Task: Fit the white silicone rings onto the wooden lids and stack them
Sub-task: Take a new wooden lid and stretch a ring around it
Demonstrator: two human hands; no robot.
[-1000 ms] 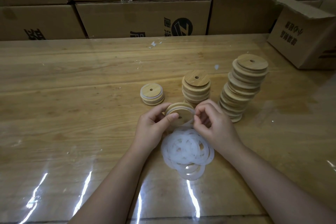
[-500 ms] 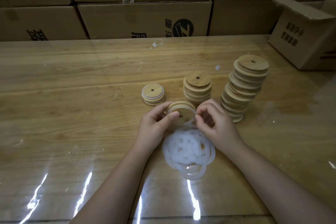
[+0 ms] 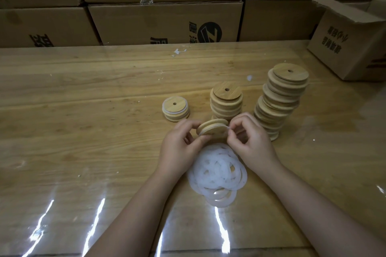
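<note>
A wooden counter (image 3: 83, 110) has cardboard boxes (image 3: 165, 21) along its far edge. Near its middle stand a tall stack (image 3: 282, 100) of bare lids, leaning, nearest the right edge, then a medium stack (image 3: 226, 102). A ring pile (image 3: 218, 173) lies toward the near edge. Above it, the left hand (image 3: 177, 148) fingers grip a tilted lid (image 3: 211, 128); the right hand (image 3: 252, 142) fingers pinch a white ring (image 3: 227, 127) at its rim. A short stack (image 3: 176, 108), rings fitted, sits leftmost.

so the lid (image 3: 211, 128) is tipped flatter now, edge toward the camera instead of face-on, and the right hand (image 3: 253, 144) has slid round to pinch the white ring (image 3: 227, 128) at its right rim
</note>
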